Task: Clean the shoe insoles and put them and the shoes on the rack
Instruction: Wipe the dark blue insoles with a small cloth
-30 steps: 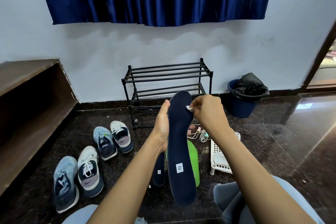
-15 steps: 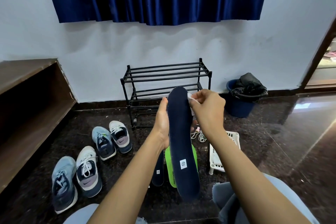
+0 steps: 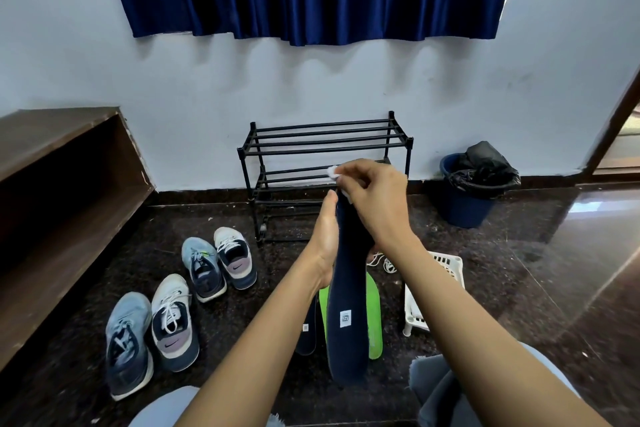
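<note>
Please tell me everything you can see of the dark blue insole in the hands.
The insole is long and dark navy, matte and fabric-like, with a small white label near its lower end. It is held nearly upright above the floor. The left hand grips its left edge near the top; the right hand, pinching a white wipe, covers its top end. It hides part of a green insole.

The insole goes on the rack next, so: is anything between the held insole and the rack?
Nothing visible does. The left hand holds the navy insole upright in front of the rack; the right hand pinches a white wipe at its top; the shoes lie to the left.
</note>
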Demonstrator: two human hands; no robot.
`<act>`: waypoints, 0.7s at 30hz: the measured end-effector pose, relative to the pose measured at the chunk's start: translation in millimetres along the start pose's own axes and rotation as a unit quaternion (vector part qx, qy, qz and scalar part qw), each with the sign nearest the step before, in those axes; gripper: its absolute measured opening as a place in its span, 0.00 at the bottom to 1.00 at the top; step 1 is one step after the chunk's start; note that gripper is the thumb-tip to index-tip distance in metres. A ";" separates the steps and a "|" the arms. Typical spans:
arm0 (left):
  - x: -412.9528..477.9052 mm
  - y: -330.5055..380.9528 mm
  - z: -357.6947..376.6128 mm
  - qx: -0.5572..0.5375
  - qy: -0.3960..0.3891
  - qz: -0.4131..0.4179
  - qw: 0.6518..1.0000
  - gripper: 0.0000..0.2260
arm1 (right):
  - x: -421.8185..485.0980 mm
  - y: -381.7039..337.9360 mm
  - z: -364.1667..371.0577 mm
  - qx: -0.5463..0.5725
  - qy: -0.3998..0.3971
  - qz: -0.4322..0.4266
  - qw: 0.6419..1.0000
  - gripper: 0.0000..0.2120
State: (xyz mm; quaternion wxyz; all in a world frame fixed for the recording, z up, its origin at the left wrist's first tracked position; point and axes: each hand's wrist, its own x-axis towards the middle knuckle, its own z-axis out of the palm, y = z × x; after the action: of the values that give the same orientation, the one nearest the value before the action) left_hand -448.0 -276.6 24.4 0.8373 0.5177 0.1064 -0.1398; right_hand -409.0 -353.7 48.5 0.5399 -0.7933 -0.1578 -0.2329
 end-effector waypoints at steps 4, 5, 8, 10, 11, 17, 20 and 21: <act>7.0 2.9 -1.1 -0.021 0.012 0.011 1.000 0.38 | 7.2 -10.3 -2.1 0.180 -0.024 0.083 0.980 0.04; 9.4 5.3 -2.8 -0.040 0.021 0.015 0.999 0.37 | 12.3 -11.3 -7.4 0.253 0.000 0.113 0.961 0.04; 13.1 17.1 -9.2 -0.084 0.051 0.022 0.995 0.36 | 27.8 -9.5 -23.6 0.393 0.065 0.184 0.899 0.05; 14.3 25.8 -14.5 -0.111 0.054 0.014 0.992 0.37 | 35.0 0.7 -26.0 0.407 0.074 0.230 0.881 0.05; 15.3 30.4 -17.4 -0.114 0.052 0.012 0.992 0.36 | 37.5 7.1 -24.7 0.407 0.068 0.250 0.876 0.06; 39.6 55.2 -50.9 -0.125 0.080 0.007 0.989 0.27 | 57.4 44.1 -4.4 0.374 0.038 0.323 0.869 0.09; 59.5 58.3 -80.6 -0.095 0.112 0.003 0.989 0.25 | 65.0 66.1 7.8 0.345 -0.001 0.334 0.877 0.09; 67.0 57.3 -92.9 -0.078 0.122 -0.003 0.989 0.24 | 66.3 75.8 12.7 0.327 -0.013 0.336 0.883 0.09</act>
State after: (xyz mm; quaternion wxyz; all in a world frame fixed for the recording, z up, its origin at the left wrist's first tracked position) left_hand -368.4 -177.2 9.7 0.8554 0.4640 0.2197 -0.0691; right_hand -312.6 -369.8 21.0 0.8121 -0.5806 0.0441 0.0382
